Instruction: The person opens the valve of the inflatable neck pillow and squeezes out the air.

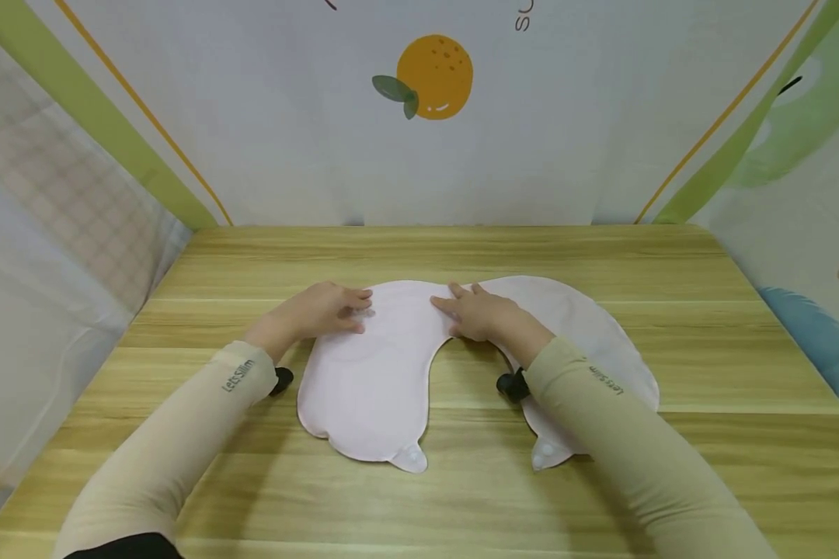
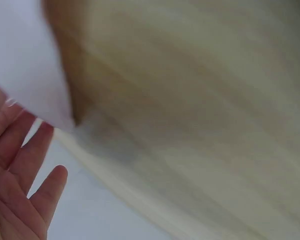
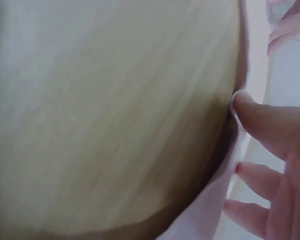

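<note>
A pale pink, U-shaped cloth piece, like a bib (image 1: 370, 388), lies on the wooden table with its rounded middle away from me. Both of its tapered ends point toward me, and each carries a round snap. My left hand (image 1: 322, 310) is over its upper left edge, thumb and fingers apart. A small clear or shiny bit shows by those fingertips; its kind is unclear. My right hand (image 1: 485, 314) rests on the narrow middle with fingers spread. In the right wrist view, the thumb (image 3: 265, 122) touches the cloth's inner edge. The right forearm covers part of the right lobe.
The wooden table (image 1: 475, 497) extends on all sides of the cloth. Behind it hangs a white curtain (image 1: 308, 140) printed with an orange fruit. Light patterned cloth hangs at left and right. Black wrist devices (image 1: 510, 387) sit under both wrists.
</note>
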Demonstrator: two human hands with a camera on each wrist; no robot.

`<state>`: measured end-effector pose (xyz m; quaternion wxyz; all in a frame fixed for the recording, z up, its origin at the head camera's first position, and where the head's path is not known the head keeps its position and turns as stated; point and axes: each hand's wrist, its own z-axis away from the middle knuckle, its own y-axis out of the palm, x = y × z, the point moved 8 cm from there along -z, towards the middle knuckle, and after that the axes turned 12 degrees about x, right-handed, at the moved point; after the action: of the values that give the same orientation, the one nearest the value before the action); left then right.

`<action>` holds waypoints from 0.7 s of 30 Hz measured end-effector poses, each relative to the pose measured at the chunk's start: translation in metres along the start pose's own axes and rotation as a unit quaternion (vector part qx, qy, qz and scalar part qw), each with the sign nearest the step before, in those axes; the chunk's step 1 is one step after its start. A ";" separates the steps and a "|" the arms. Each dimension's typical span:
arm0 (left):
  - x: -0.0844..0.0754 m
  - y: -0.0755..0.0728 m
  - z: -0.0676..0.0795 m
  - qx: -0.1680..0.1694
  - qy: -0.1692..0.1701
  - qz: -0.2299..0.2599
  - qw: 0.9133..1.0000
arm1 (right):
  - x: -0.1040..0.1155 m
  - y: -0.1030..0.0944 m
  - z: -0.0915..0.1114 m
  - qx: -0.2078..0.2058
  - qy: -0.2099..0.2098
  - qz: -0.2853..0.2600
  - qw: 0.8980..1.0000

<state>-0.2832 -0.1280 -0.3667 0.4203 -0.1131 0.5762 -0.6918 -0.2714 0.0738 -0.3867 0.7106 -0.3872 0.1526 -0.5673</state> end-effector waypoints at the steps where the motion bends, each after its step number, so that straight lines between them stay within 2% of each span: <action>1: -0.001 0.000 0.000 0.001 0.000 0.000 1.000 | 0.001 -0.001 0.001 -0.011 -0.004 0.000 1.000; 5: -0.008 0.000 0.005 -0.006 0.009 -0.011 1.000 | 0.011 -0.008 0.009 -0.069 -0.038 -0.018 0.997; 9: -0.021 -0.004 0.015 -0.037 0.034 -0.006 0.999 | 0.030 -0.011 0.017 -0.103 -0.093 -0.041 0.990; 14: -0.045 -0.002 0.022 -0.049 0.076 0.013 0.996 | 0.047 -0.007 0.021 -0.116 -0.130 -0.034 0.984; 21: -0.071 0.012 0.022 -0.019 0.114 0.016 0.993 | 0.055 0.000 0.014 -0.109 -0.133 -0.013 0.985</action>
<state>-0.2195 -0.0927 -0.3468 0.3601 -0.0322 0.6352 -0.6825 -0.2458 0.0286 -0.3653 0.6706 -0.5361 0.1126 -0.5002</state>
